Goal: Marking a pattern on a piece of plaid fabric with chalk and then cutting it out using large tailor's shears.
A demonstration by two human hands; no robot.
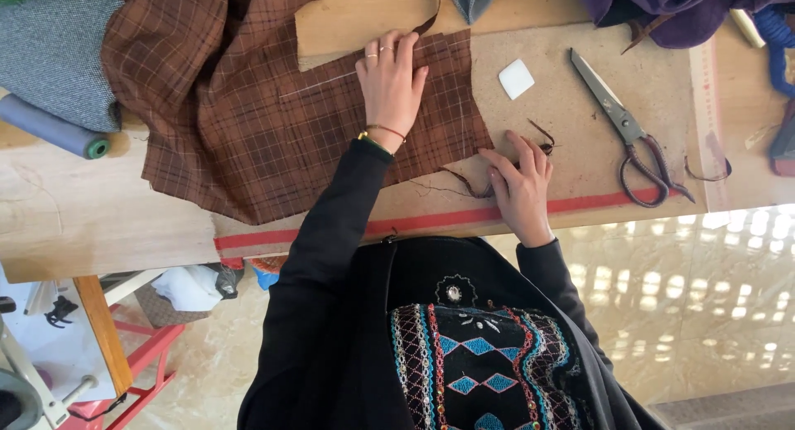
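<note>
A person in a black garment with bright embroidered trim is working at a wooden table (pixel 91 223) covered by a brown cutting board (pixel 580 140) edged in red. The left hand (pixel 391 86) is lying flat, fingers extended and together, pressing down on a brown plaid fabric (pixel 240 107) spread toward ten o'clock; the palm is released and gripping nothing. Faint chalk lines are running across the cloth just beside this hand. The right hand (pixel 522 186), at about five o'clock from the left, is resting on the board with its fingers loosely curled, its fingertips touching a thin dark strip of trimmed cloth (pixel 480 186) lying along the fabric's lower right corner; whether it is pinching the strip cannot be told.

A white piece of tailor's chalk (pixel 516 79) is lying on the board at one o'clock from the right hand, apart from both hands. Large scissors (pixel 631 136), blades closed, are lying at two o'clock, well apart from the fingers. A grey-blue spool of thread (pixel 54 128) is resting at nine o'clock beside a grey tweed cloth (pixel 54 53). Purple fabric (pixel 679 7) is bunching at the upper right edge.
</note>
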